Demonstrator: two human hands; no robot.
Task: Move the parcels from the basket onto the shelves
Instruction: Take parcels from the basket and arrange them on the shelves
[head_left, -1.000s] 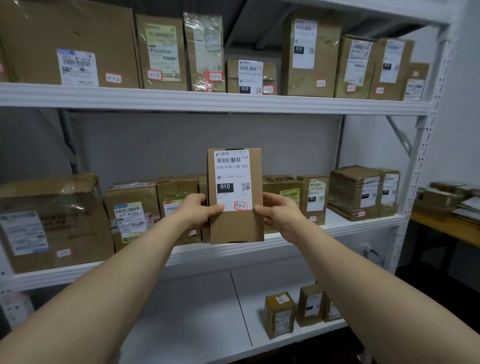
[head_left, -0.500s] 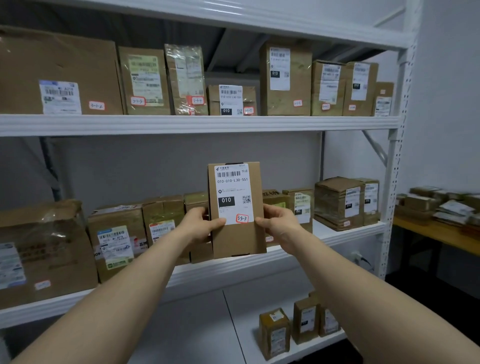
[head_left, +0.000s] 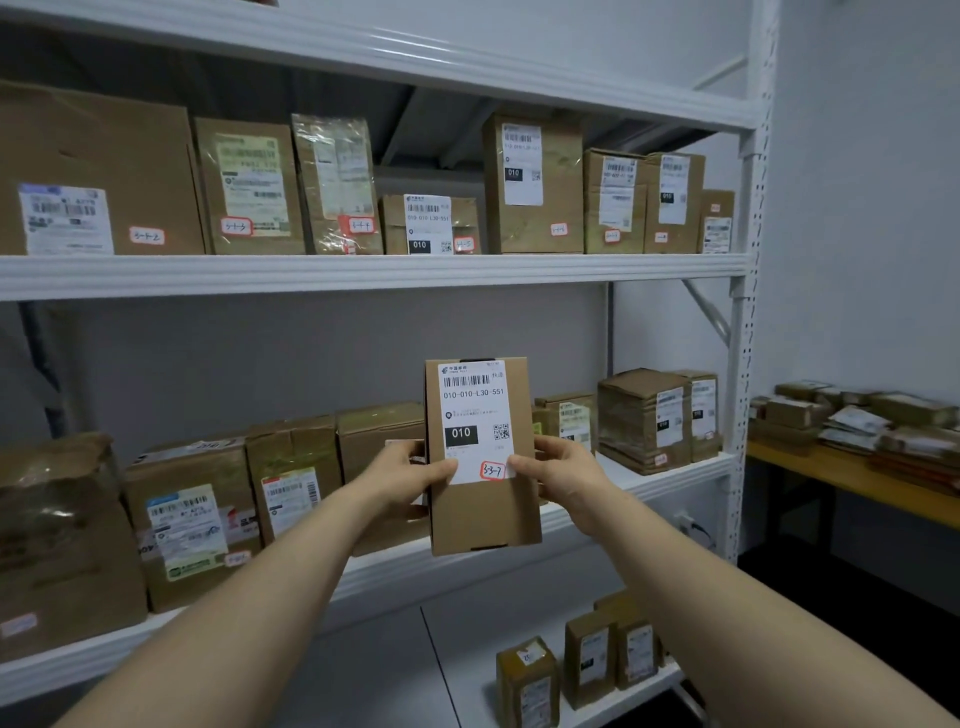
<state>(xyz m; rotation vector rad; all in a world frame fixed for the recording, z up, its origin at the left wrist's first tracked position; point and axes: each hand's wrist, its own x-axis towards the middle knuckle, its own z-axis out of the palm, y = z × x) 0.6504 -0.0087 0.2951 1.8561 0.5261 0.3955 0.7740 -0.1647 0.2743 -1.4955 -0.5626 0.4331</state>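
Hands, left hand and right hand, pinch upright flat brown cardboard parcel at its side edges, above the white metal middle shelf front edge.

matt cardboard parcel w/ paper label, glossy white metal shelves, wood table

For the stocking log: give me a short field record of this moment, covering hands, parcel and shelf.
parcel in hand: brown carton, upright, label facing the camera
label text: 010-010-L30-551; red-edged sticker seems to read 3-3-7
left hand: grips the carton's left edge
right hand: grips its right edge
position: in front of the middle shelf, between other parcels standing there
resting on shelf: cannot tell
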